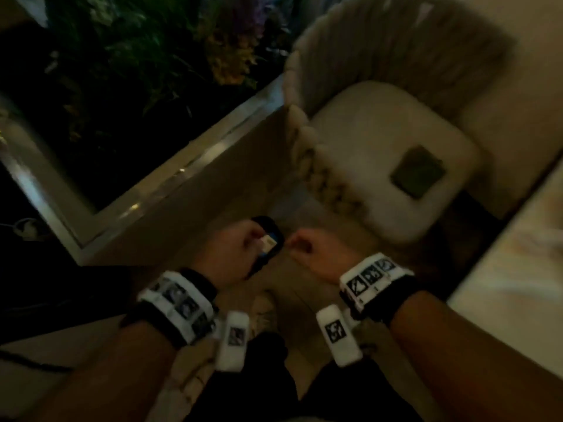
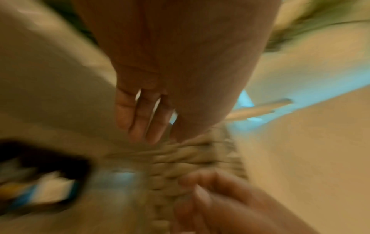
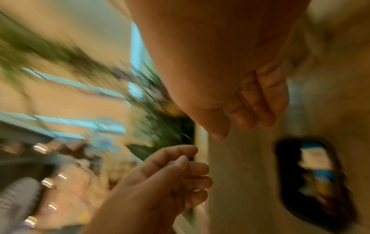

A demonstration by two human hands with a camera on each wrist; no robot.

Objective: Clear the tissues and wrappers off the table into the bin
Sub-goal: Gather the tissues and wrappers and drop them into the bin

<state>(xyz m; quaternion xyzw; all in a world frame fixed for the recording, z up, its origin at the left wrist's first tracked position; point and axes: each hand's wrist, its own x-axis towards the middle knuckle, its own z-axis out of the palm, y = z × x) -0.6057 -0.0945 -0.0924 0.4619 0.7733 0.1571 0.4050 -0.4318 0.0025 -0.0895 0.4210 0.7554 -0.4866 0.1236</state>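
Observation:
A small black bin (image 1: 263, 221) stands on the floor below my hands, with white, blue and yellow wrappers (image 1: 269, 241) lying inside it. My left hand (image 1: 243, 248) hangs over the bin's left side, with its fingers (image 2: 144, 120) hanging down fairly straight and nothing in them. My right hand (image 1: 307, 248) hovers just right of the bin, loosely curled and empty (image 3: 254, 107). The wrist views are blurred; both show the bin (image 2: 76, 163) (image 3: 288, 174) beside the hands. A pale scrap sits at the left hand's fingertips in the head view; I cannot tell whether it is in the bin.
A cream armchair (image 1: 380, 153) with a woven side stands right behind the bin, with a dark green square item (image 1: 417, 172) on its seat. A raised planter ledge (image 1: 170, 166) with plants runs along the left. A pale table edge (image 1: 518, 254) lies at the right.

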